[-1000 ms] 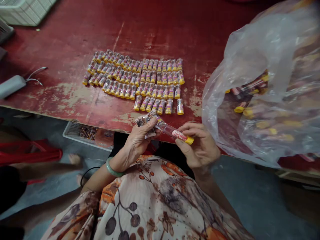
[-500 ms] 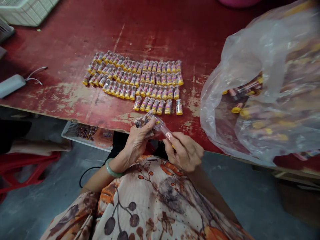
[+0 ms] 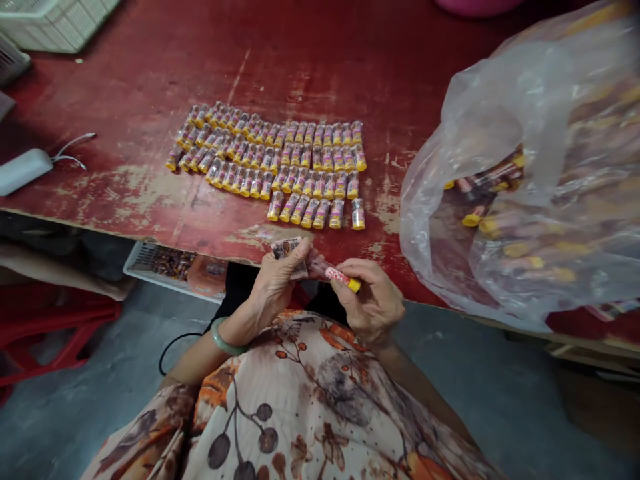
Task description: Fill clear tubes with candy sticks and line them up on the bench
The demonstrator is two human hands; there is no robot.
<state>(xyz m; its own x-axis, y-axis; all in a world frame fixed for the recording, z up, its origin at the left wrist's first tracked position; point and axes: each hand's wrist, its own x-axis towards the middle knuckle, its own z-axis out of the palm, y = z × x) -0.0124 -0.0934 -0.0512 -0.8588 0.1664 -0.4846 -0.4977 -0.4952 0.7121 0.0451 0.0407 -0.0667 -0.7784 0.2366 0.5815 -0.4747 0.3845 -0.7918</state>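
Note:
My left hand (image 3: 274,280) pinches a small stack of printed wrappers (image 3: 290,252) between thumb and fingers, and the far end of a clear tube reaches it. My right hand (image 3: 373,297) grips the yellow-capped end of this tube (image 3: 333,274), which has a red and white label. The tube lies slantwise between both hands, just off the table's front edge. Beyond them, several short wrapped tubes with yellow ends (image 3: 300,180) lie in rows on the red table (image 3: 320,73). One wrapped tube (image 3: 358,214) sits a little apart at the right.
A large translucent bag (image 3: 440,220) of tubes stands at the right. Below the table edge is a white basket (image 3: 137,267) of small items. A white device (image 3: 25,171), a pale crate (image 3: 60,33) and a red stool (image 3: 55,327) are at the left, with another person's leg (image 3: 65,270).
The tube in my hands has turned flatter, and its yellow cap now shows. My right fingers have shifted along it. The other person's leg at the left has moved.

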